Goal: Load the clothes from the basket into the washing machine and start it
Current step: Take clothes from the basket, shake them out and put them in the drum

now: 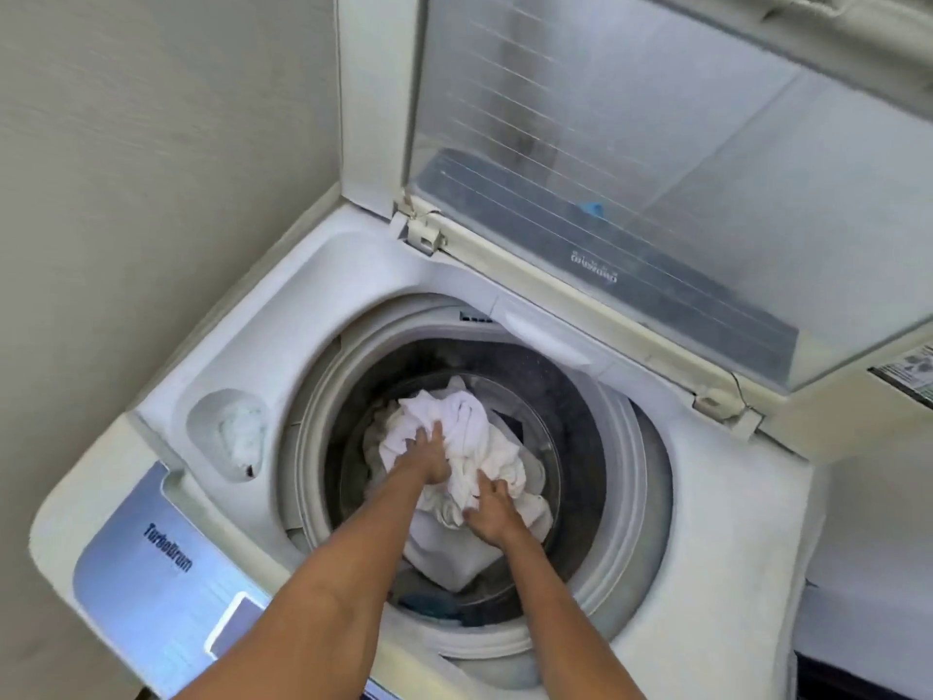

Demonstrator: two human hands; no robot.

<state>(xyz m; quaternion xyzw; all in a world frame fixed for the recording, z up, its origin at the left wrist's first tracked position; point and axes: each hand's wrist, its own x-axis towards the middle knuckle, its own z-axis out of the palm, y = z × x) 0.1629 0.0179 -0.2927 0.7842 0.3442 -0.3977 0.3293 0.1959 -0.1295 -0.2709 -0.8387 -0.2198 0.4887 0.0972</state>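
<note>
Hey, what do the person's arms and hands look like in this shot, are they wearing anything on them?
Both forearms are bare right up to the bottom edge of the picture, with no sleeves showing. The left hand and right hand wear no gloves, and no watch, bracelet or ring is visible.

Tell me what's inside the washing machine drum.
Inside the drum is a heap of white cloth, gripped by the left hand and right hand. A blue item peeks out beneath; anything else under the heap is hidden.
</note>
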